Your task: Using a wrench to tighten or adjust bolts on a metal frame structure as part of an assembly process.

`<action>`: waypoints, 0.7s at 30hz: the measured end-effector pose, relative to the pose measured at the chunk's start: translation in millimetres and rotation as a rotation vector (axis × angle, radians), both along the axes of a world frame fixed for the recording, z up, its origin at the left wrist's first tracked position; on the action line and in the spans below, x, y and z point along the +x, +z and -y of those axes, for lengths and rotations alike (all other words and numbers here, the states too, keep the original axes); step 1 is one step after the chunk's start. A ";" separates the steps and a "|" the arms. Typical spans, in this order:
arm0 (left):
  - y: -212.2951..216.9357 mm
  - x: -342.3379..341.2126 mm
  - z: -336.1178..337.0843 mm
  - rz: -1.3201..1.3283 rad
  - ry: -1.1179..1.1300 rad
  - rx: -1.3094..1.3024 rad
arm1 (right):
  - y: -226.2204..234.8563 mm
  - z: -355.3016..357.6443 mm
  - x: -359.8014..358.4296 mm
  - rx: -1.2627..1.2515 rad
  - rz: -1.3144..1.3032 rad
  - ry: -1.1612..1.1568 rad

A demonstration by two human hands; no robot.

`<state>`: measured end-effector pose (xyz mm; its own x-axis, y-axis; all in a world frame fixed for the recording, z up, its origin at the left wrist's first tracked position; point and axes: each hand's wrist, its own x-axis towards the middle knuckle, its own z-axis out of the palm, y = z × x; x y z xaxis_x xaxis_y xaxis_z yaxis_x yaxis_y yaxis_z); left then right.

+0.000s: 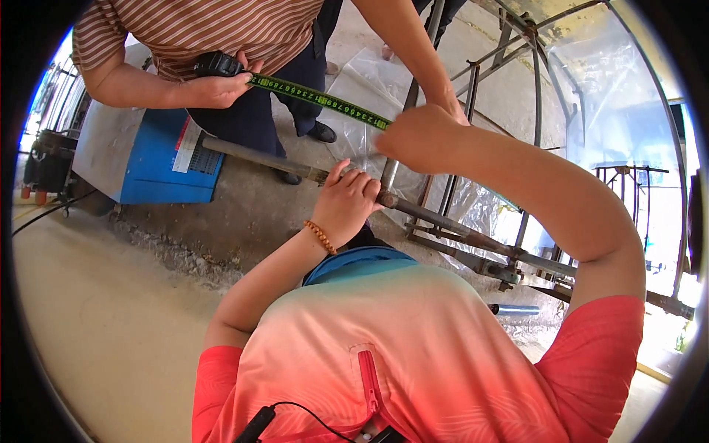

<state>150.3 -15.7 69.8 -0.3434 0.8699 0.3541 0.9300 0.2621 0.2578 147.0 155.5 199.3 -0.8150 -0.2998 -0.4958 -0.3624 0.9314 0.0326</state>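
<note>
My left hand, a beaded bracelet at its wrist, is wrapped around a worn metal pipe that slants from upper left to lower right. Above it, my right hand is closed at the end of the black and green blade of a tape measure; its fingertips are hidden from view. The blade stretches up and left to a black case held in the hand of a person in a striped shirt. That person's other arm reaches down behind my right hand.
A blue and grey machine stands at the left, near a dark motor-like unit. Metal framework fills the right side, with clear plastic sheeting around it. A shiny tube lies beside my body at the right.
</note>
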 end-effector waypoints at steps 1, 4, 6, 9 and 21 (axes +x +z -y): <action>3.1 -0.6 -0.4 -0.014 -0.006 0.006 | 3.1 3.0 -5.5 -0.005 0.000 0.006; 11.4 -2.3 -1.8 -0.039 -0.034 0.038 | 32.0 20.8 -21.9 0.217 0.152 0.131; 14.4 -2.5 -2.4 -0.025 -0.047 0.000 | 37.6 19.4 -23.1 0.125 0.064 0.091; 18.3 -3.2 -2.5 0.002 -0.067 -0.109 | 33.6 6.9 -11.5 0.055 0.016 0.044; 18.8 -9.4 -2.0 -0.029 -0.131 -0.115 | 7.6 -0.3 -2.5 0.116 0.069 0.083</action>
<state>140.9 -13.7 88.7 -0.2152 0.9419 0.2578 0.9647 0.1640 0.2059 144.5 155.8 206.9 -0.7526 -0.3020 -0.5852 -0.4428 0.8898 0.1102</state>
